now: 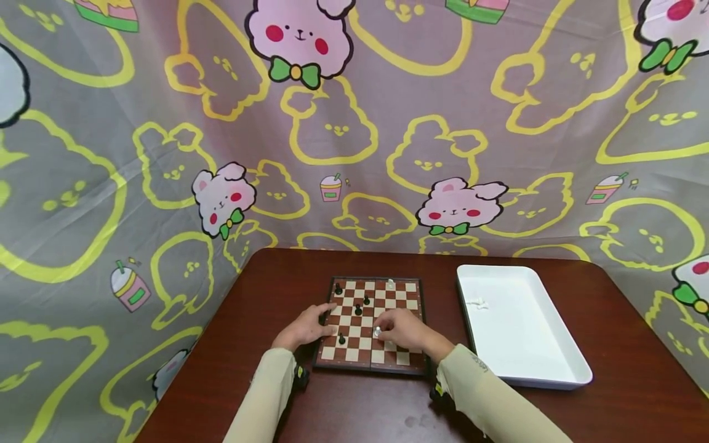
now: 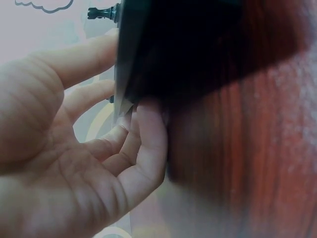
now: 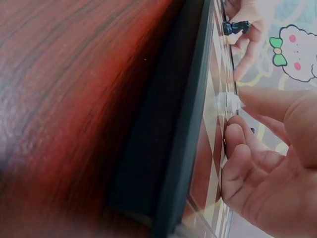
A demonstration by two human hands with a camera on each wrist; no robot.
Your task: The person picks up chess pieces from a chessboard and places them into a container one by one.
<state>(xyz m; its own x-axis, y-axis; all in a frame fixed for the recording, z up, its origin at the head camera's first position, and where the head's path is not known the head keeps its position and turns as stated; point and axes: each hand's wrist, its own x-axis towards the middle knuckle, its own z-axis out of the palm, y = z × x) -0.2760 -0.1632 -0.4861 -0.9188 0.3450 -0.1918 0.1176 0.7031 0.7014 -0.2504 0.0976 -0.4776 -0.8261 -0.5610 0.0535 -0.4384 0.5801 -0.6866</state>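
A chessboard (image 1: 363,326) with brown and cream squares lies on the table. My left hand (image 1: 306,324) holds its left edge, thumb and a finger over the top; in the left wrist view other fingers curl against the side. My right hand (image 1: 403,328) pinches a small white chess piece (image 1: 378,331) at the board's surface, right of the middle fold; the fingers hide part of it. Near my left thumb stands a black chess piece (image 1: 341,339), rook-like in the wrist views. More black pieces (image 1: 358,309) stand farther back, and a white piece (image 1: 390,283) is at the far edge.
A white tray (image 1: 526,344) sits on the table to the right of the board, with white chess pieces (image 1: 477,303) lying near its left wall. Beyond the dark red-brown table (image 1: 360,406) hangs a patterned curtain (image 1: 354,111), which also runs along both sides.
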